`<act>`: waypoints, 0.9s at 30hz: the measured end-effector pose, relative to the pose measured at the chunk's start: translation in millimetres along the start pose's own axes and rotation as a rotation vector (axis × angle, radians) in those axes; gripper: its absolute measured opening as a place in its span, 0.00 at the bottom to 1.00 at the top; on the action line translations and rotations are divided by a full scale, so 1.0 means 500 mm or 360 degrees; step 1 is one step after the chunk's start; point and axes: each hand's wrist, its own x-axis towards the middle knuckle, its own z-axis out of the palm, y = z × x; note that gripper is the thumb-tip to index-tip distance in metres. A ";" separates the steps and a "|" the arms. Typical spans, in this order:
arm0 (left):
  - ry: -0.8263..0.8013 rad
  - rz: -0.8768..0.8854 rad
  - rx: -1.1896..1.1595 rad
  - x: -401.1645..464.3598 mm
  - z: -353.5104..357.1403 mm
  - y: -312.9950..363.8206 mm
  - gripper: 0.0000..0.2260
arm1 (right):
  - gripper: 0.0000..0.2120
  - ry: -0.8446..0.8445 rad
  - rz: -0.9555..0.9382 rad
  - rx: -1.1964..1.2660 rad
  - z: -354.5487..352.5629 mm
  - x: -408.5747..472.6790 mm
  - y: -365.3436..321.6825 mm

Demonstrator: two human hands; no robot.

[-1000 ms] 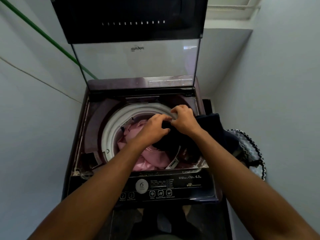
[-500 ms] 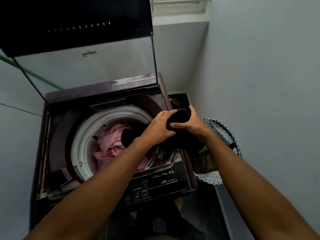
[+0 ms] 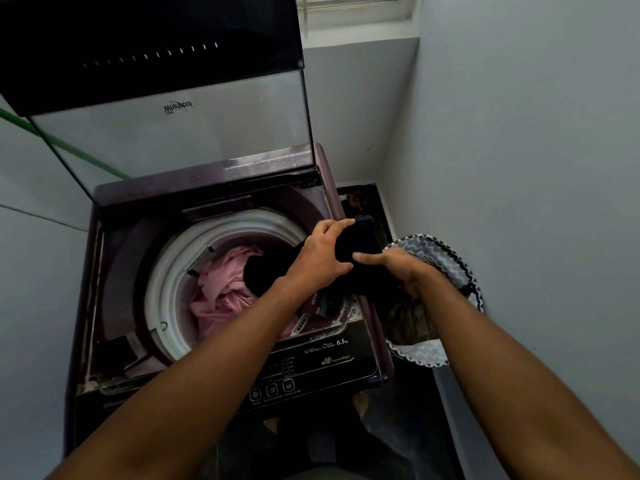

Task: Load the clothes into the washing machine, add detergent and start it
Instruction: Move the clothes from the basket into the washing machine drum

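The top-loading washing machine stands with its glass lid raised. Pink clothes lie in the white-rimmed drum. A dark garment stretches from the drum over the machine's right edge toward the laundry basket. My left hand grips the dark garment from above at the drum's right rim. My right hand holds the same garment just beside it, over the gap between machine and basket.
The control panel with its buttons runs along the machine's front. The basket, patterned in zigzags, sits on the floor at the right and holds more clothes. Walls close in on the left and right. A green hose crosses behind the lid.
The view has swung right. Both hands, still on the dark garment, shifted from over the drum toward the machine's right edge and the basket.
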 end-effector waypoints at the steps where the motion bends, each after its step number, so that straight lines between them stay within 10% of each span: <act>1: 0.0008 -0.0006 -0.0002 0.000 0.002 0.001 0.39 | 0.24 0.0060 -0.0003 -0.0001 0.001 -0.007 -0.012; 10: 0.0227 0.0035 -0.0124 -0.034 -0.043 0.024 0.50 | 0.15 0.0542 -0.0148 0.0001 0.099 -0.038 -0.141; 27: 0.1158 -0.0132 -0.0189 -0.160 -0.304 -0.099 0.39 | 0.16 -0.0297 -0.0408 0.0229 0.426 -0.025 -0.354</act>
